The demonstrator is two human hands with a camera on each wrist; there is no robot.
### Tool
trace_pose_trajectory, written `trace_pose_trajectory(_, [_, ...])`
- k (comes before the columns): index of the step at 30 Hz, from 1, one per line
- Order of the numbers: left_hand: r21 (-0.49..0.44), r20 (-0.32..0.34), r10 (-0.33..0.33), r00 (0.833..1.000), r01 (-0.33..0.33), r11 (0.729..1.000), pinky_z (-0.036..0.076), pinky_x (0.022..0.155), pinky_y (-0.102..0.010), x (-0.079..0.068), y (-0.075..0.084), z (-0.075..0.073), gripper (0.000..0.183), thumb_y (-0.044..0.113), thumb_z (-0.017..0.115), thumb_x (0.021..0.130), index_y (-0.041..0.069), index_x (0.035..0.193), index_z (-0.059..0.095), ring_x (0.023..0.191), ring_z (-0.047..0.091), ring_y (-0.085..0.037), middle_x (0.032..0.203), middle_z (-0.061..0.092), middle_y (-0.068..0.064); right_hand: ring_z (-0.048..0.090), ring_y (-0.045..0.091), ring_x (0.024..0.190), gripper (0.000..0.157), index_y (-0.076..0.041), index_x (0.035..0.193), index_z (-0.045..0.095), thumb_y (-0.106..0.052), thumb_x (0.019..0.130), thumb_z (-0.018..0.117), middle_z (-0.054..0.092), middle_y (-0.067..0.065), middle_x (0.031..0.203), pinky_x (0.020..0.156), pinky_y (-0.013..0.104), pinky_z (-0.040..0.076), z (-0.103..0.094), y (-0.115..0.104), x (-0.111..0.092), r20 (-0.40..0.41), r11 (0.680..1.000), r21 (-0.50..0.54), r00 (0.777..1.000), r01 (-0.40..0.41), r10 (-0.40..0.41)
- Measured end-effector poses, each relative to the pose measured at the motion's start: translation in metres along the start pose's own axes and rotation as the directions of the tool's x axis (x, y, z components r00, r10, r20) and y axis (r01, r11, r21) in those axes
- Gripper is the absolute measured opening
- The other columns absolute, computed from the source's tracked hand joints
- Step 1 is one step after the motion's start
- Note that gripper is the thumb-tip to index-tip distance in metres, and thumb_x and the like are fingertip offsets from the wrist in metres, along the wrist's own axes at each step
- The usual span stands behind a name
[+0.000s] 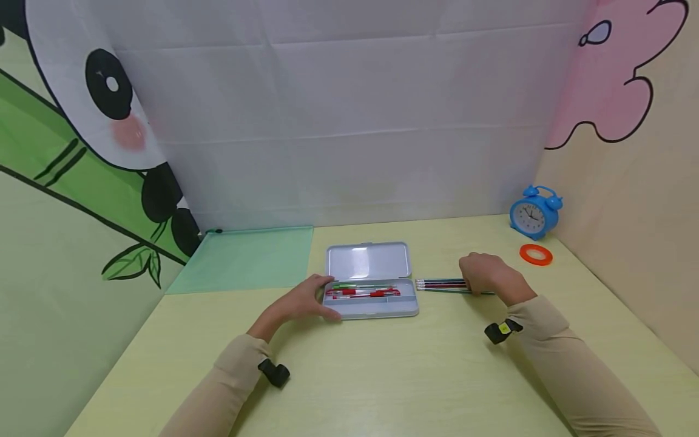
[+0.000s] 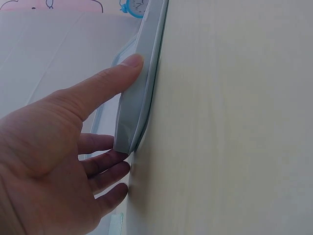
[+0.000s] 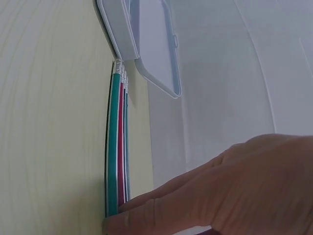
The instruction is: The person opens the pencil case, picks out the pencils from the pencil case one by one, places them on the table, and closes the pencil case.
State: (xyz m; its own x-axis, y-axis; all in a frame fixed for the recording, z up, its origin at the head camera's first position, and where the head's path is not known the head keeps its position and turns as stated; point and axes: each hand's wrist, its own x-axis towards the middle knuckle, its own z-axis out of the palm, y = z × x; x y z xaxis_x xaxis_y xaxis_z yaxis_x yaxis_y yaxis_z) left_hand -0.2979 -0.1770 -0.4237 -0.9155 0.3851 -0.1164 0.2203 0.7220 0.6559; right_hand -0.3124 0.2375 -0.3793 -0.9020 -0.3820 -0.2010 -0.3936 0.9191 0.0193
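An opened pencil case (image 1: pixel 371 308), pale grey-blue, lies with its lid (image 1: pixel 368 260) folded back. Red-capped pens (image 1: pixel 377 294) and a green one rest in its upper compartment. My left hand (image 1: pixel 307 298) grips the case's left end, thumb (image 2: pixel 132 61) on the front wall and fingers around the far side. To the right of the case, several striped pencils (image 1: pixel 439 284) lie side by side, silver ends toward it. My right hand (image 1: pixel 487 272) holds them near their other ends, which the hand partly hides. In the right wrist view, green and red pencils (image 3: pixel 115 142) run from the fingers to the case's corner.
A blue alarm clock (image 1: pixel 531 213) stands at the back right, with an orange ring (image 1: pixel 536 255) in front of it. A green mat (image 1: pixel 251 261) covers the table's back left. A white cloth wall (image 1: pixel 349 121) rises behind the table.
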Motion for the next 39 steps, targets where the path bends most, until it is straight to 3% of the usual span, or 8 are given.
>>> trace_pose_trajectory(16, [0.0,0.01,-0.001,1.0,0.001,1.0,0.038,0.109,-0.052,-0.0018,0.0014,-0.0008,0.102,0.041,0.09,0.072,0.008,0.153,0.039,0.127,0.044,-0.03,0.147,0.043,-0.013,0.053,0.021,0.067,0.016,-0.006,0.08,0.065,-0.003,0.08,0.081,0.058,0.002,0.073,0.061,0.035,0.052,-0.0029,0.0,0.0002,0.002,0.999,-0.026,0.999,-0.043,0.043])
trace_pose_trajectory(39, [-0.005,0.004,-0.002,1.0,0.002,1.0,0.039,0.108,-0.052,-0.0004,-0.0006,-0.0005,0.102,0.041,0.091,0.071,0.008,0.153,0.04,0.126,0.044,-0.03,0.146,0.043,-0.013,0.054,0.022,0.068,0.012,-0.005,0.084,0.066,0.0,0.082,0.077,0.058,0.005,0.076,0.063,0.036,0.054,-0.0021,0.0008,-0.0012,-0.019,0.999,-0.019,0.999,-0.032,0.032])
